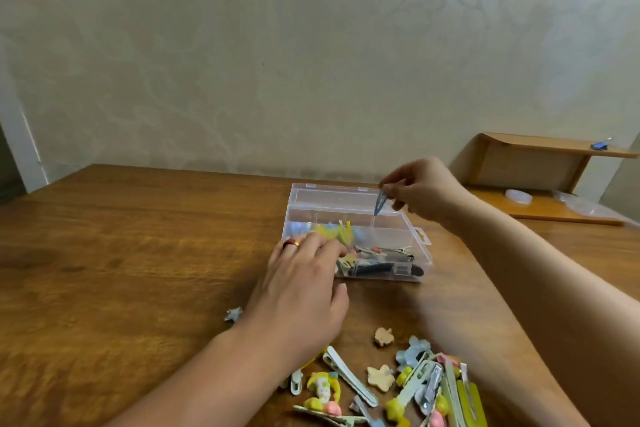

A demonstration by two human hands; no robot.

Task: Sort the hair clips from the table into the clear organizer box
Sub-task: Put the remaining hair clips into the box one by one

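Note:
The clear organizer box (420,236) lies open on the wooden table (121,253), its lid tipped back. Several coloured clips fill its left and front compartments. My right hand (420,189) pinches a small blue snap clip (380,202) above the box's back right compartment, tip pointing down. My left hand (304,288) rests at the box's front left corner, fingers curled over the rim; what they touch is hidden. A pile of hair clips (415,388) lies near the table's front edge, with a white clip (349,376), a tan flower clip (383,337) and a small star clip (233,314) apart from it.
A low wooden shelf (540,163) stands at the back right with a blue binder clip (601,145) on top and clear plastic lids (518,196) on its base. The wall runs close behind the table.

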